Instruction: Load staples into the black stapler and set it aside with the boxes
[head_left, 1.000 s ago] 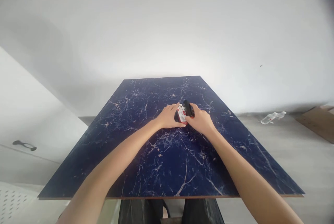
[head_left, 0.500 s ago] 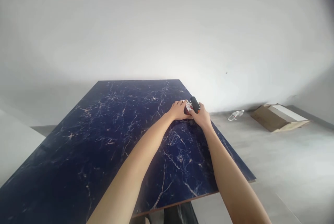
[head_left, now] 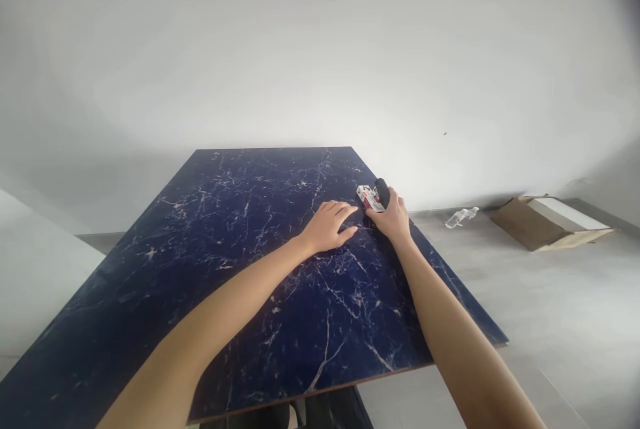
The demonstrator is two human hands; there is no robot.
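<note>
A small white-and-red box lies on the dark blue marbled tabletop, near its right edge. Right beside the box is a black cylindrical object whose exact kind I cannot make out. My right hand is closed around the near part of that black object, its thumb by the box's near end. Just left of and nearer than the box, my left hand is open and holds nothing, with thumb and fingers apart low over the tabletop.
Beyond the table rises a pale wall. On the grey floor to the right lie a clear plastic bottle and an open cardboard box. The table's right edge runs close to my right forearm.
My left hand has let go of the white-and-red box and drawn back to the left, its fingers spreading. My right hand stays at the black object. The view has shifted slightly.
</note>
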